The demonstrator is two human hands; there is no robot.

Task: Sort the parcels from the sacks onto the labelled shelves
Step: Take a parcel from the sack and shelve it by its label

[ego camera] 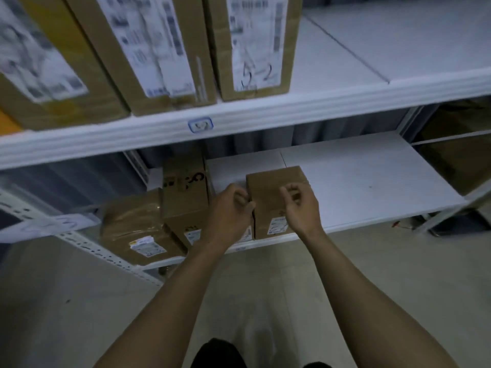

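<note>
the small box (276, 200) stands on the lower shelf (372, 181), right at its front lip and just beside a tall box (186, 187) with black marks on top. the left hand (228, 211) has its fingers (245, 201) curled on the box's left edge. the right hand (300, 205) hangs over the box's near top corner with its fingers (292, 191) bent, and i cannot tell if they press the cardboard or hold off it.

what could go wrong: the box sits so near the lip that letting go before it is pushed back might tip it onto the floor (79, 301). a one-sided hold could also twist it against the tall box and jam it. the tag for this shelf is not readable, so it may be the wrong slot.

counts: two hands. on the lower shelf, three parcels i am sure of: the small box, the tall box and a taped parcel (132, 229) at the left. a label peeking from under the left hand may belong to a fourth. on the upper shelf (398, 49), three big boxes (255, 46) stand side by side, and one blue tag (200, 124) is on its front edge.
</note>
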